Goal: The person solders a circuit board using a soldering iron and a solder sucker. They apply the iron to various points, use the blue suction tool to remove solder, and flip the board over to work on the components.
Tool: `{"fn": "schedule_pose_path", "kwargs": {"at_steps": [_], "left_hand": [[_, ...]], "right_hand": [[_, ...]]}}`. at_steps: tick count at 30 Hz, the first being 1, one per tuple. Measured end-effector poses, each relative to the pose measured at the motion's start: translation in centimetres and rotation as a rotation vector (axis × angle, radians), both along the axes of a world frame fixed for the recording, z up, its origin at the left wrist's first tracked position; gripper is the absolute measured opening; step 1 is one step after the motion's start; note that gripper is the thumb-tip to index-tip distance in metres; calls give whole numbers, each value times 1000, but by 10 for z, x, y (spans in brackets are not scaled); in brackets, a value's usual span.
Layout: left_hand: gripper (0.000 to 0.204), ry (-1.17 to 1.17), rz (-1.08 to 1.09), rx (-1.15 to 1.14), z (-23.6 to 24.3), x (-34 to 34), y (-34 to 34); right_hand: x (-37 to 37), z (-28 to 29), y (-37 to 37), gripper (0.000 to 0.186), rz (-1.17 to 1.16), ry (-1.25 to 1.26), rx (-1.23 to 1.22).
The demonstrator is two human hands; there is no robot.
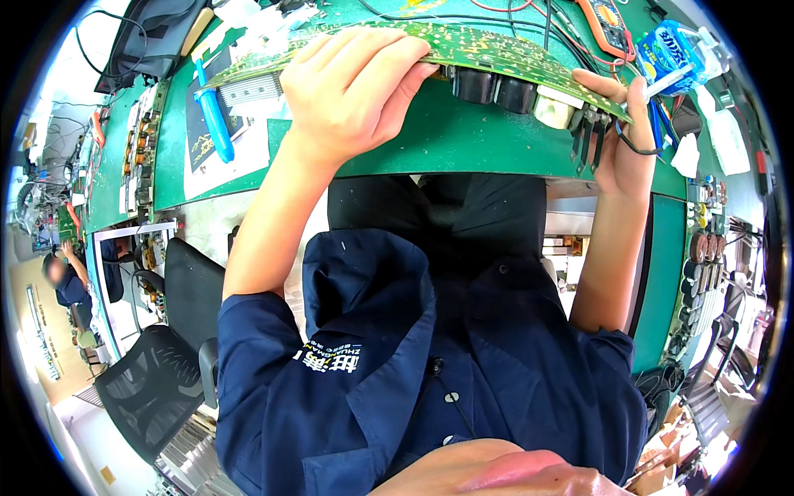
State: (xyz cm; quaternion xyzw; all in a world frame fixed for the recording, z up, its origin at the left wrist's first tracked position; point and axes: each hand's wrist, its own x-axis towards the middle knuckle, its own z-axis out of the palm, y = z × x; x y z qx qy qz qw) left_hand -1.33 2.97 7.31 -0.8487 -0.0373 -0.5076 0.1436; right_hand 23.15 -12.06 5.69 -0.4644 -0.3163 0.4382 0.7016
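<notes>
A large green circuit board [504,54] is held up above the green workbench, tilted with its solder side upward. My left hand [356,91] is closed on its near edge, left of the middle, fingers over the top and thumb at the edge. At the board's right end my right hand [624,153] grips the corner, fingers partly hidden behind it. Black cylindrical capacitors [475,85], a whitish block part [552,107] and dark prongs [589,140] hang from its underside.
A blue pen-shaped tool [213,122] lies on papers at the left. An orange multimeter [606,26] with cables, a blue packet [668,58] and a white bottle [724,132] are at the right. Boards [142,153] line the left edge. Another person [73,285] is far left, near a chair [157,388].
</notes>
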Motion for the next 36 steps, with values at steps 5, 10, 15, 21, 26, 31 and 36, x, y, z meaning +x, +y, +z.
{"fn": "schedule_pose_path", "kwargs": {"at_steps": [5,10,15,21,26,31,36], "left_hand": [[19,-20,-6,-37,2,-10,6],[16,-16,-26,-134,17,-25,15],[16,28,-115,-154,28,-28,21],[17,84,-94,-184,29,-27,11],[18,62,-26,-96,22,-17,-5],[21,19,-50,-64,20,-11,-15],[15,118,-53,-162,37,0,-18]], "right_hand": [[-6,-6,-8,67,128,18,184],[-27,6,-9,70,177,82,326],[-52,13,-25,74,46,-79,211],[-54,-4,-36,67,36,20,265],[-35,-8,-35,65,27,124,238],[-37,-10,-49,64,-100,85,233],[-17,-4,-41,63,-27,211,253]]}}
